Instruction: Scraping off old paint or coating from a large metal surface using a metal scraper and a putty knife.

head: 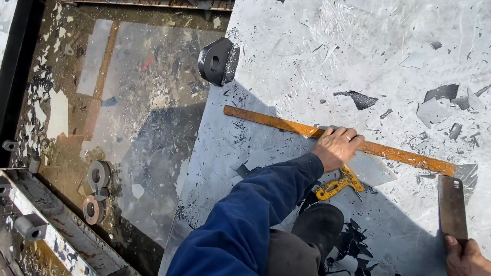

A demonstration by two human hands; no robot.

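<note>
A wide steel plate, scratched pale and flecked with dark paint chips, fills the right of the view from the head camera, its left edge dropping to a rusty, littered floor below. A beam with stub pins crosses the lower left corner beside the floor. A blue sleeve reaches up from the bottom edge across the plate, above a dark shoe planted on the metal. A long rusty straightedge lies slantwise on the plate, running from upper left to lower right. The left hand presses flat on the straightedge near its middle, fingers spread over it, open and pinning it down rather than gripping. At the lower right, the right hand is closed around the end of a flat rusty bar, which stands nearly square to the straightedge with its far end just beside the straightedge's lower end. A black lug with a round hole sits at the plate's left edge. Two round rings rest on the floor. A small yellow tool lies on the plate just below the left hand.
</note>
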